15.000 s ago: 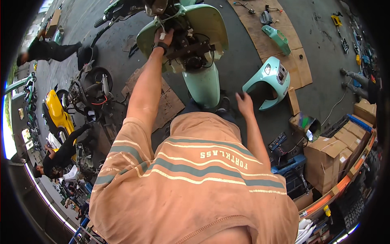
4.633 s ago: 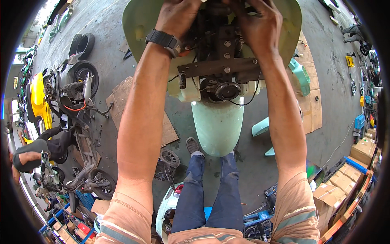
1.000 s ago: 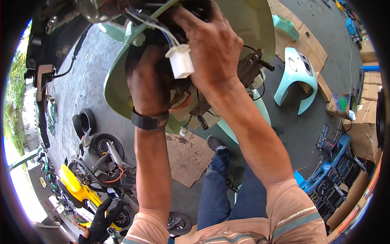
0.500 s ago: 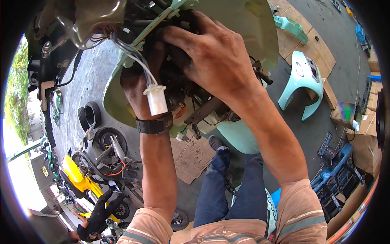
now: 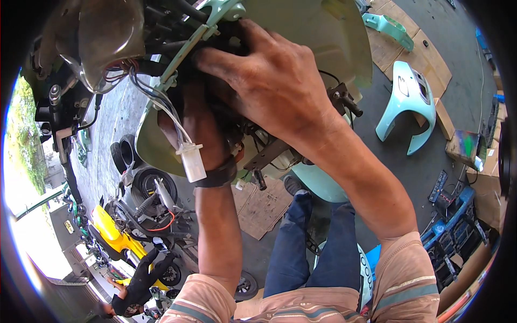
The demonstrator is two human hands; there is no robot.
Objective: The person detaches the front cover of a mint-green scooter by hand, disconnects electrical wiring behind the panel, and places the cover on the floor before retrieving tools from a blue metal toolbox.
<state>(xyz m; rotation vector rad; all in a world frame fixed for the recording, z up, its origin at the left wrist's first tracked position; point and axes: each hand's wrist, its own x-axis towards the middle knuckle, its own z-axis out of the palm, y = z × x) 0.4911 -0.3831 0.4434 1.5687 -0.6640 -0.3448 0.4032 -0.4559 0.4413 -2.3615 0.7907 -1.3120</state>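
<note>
A scooter's pale green panel (image 5: 334,37) fills the top centre of the frame. A mint-green cover (image 5: 397,99) lies at the right. The person's half-curled right hand (image 5: 285,81) and shadowed left hand (image 5: 207,134) reach into the panel's dark hollow, their grip impossible to tell. Wires (image 5: 161,100) dangle a white plug (image 5: 193,162) left of centre.

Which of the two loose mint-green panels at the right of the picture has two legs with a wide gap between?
The larger, arched panel, lower in the picture. The other panel, higher up on the cardboard, is smaller and narrower.
</note>
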